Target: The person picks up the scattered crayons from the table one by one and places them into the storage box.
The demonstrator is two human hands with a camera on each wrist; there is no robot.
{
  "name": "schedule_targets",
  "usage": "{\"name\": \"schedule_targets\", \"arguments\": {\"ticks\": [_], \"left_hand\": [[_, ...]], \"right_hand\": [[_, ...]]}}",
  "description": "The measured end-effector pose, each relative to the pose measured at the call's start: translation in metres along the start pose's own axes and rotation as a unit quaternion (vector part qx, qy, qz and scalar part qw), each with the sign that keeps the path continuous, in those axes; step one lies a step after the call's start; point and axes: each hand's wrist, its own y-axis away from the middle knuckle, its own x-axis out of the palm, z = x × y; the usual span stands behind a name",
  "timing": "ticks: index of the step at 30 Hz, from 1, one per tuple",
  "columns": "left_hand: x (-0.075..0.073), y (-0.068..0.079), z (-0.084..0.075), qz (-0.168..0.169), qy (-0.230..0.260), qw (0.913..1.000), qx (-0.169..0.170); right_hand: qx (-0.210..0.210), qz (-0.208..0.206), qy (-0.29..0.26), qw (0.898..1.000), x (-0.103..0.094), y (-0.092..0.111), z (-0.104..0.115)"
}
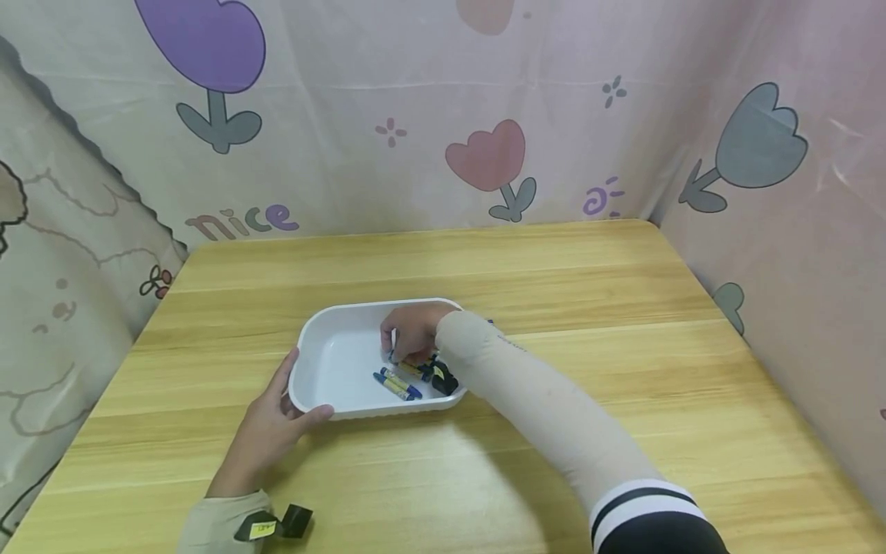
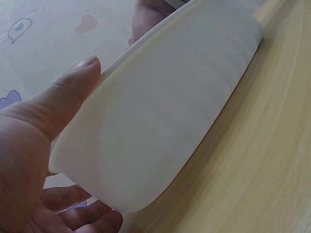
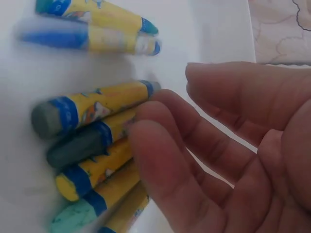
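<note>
A white plastic tray (image 1: 332, 369) sits on the wooden table with several crayons (image 1: 396, 383) inside. My left hand (image 1: 270, 427) grips its left end, thumb (image 2: 73, 94) along the near rim and the other fingers around the corner. Inside the tray's right half, my right hand (image 1: 414, 331) reaches down over the crayons. Close up in the right wrist view, its thumb stands apart from the fingers, whose tips are at a row of yellow-wrapped crayons, among them a grey one (image 3: 95, 109) and a yellow one (image 3: 90, 180). A blue crayon (image 3: 63, 38) and a teal one (image 3: 104, 14) lie apart from that row.
The wooden table (image 1: 554, 269) extends around the tray on all sides. Behind it and at both sides hangs a pale curtain (image 1: 360, 169) printed with flowers. A black wrist device (image 1: 296, 522) is on the left sleeve, and another (image 1: 444, 378) overlaps the tray's right end.
</note>
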Motion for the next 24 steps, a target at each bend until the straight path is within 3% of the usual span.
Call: {"name": "schedule_targets", "arguments": {"ticks": [11,24], "left_hand": [[-0.001,0.0,0.001,0.001,0.005,1.0,-0.005],[0.001,-0.001,0.003,0.0,0.001,1.0,-0.002]], "right_hand": [[-0.031,-0.034,-0.069,0.997,-0.029,0.015,-0.011],[-0.03,-0.108,-0.081,0.99,-0.058,0.045,-0.052]]}}
